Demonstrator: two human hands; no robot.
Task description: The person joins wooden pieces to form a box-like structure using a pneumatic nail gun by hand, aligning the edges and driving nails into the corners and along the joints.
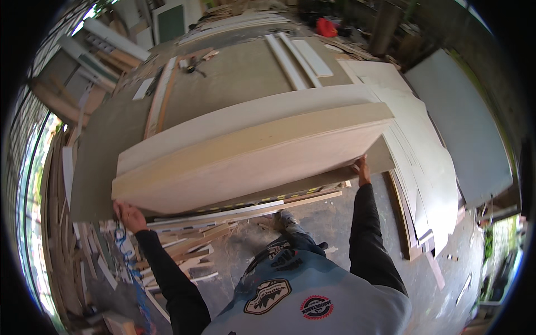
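A long pale wooden box or thick panel lies tilted across the worktable, with its broad face toward me and its yellowish long edge on top. My left hand grips its near left corner, fingers partly hidden against the wood. At the near right end, my right hand holds the lower edge with bent fingers. Directly behind the panel runs a paler, whitish board surface; whether the two are joined, I cannot tell. Both arms are spread wide.
White strips and a narrow board lie farther back on the table, near a small dark tool. Large pale sheets are stacked on the right. Wood offcuts litter the floor below the table, and a blue hose or cord hangs at left.
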